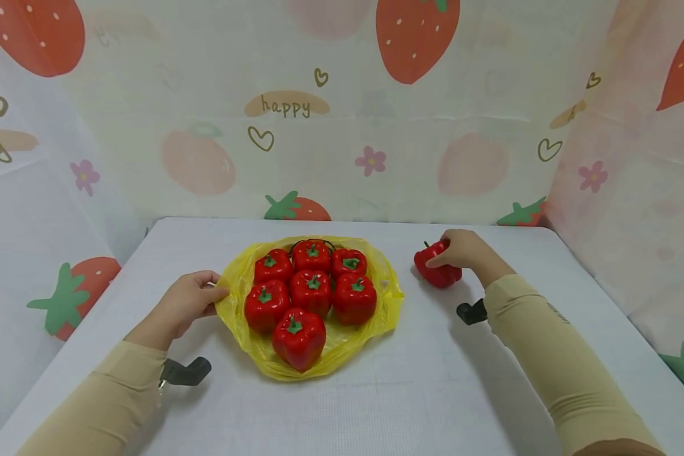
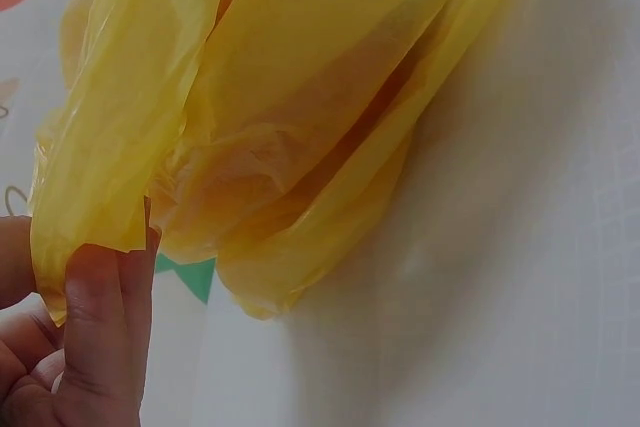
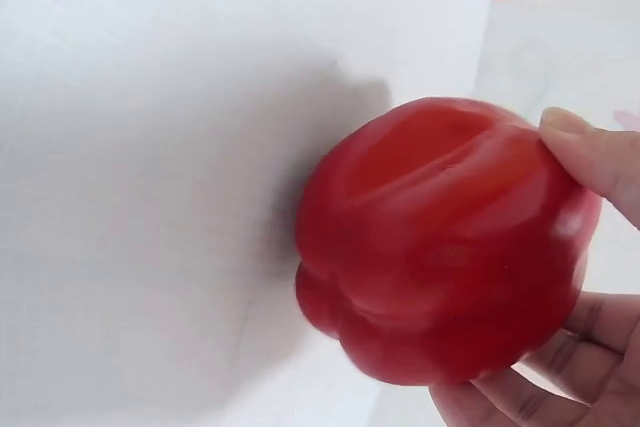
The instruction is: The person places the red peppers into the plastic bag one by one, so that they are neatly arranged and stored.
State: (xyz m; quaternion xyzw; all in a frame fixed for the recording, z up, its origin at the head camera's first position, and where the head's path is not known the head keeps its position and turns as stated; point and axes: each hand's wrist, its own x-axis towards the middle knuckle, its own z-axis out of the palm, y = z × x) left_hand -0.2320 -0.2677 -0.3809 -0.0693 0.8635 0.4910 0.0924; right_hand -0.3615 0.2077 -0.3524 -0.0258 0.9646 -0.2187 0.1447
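Note:
A yellow plastic bag lies spread in the middle of the white table, with several red bell peppers sitting on it, green stems mostly upward. My left hand pinches the bag's left edge between thumb and fingers; the left wrist view shows the thin yellow film caught at the fingertips. To the right of the bag, my right hand grips a single red bell pepper, tilted with its stem to the upper left. In the right wrist view thumb and fingers hold this pepper from opposite sides.
The white table reaches back to a fabric wall printed with strawberries, hearts and flowers, and similar cloth stands at both sides. A dark wrist-mounted piece sticks out by the left wrist, another by the right.

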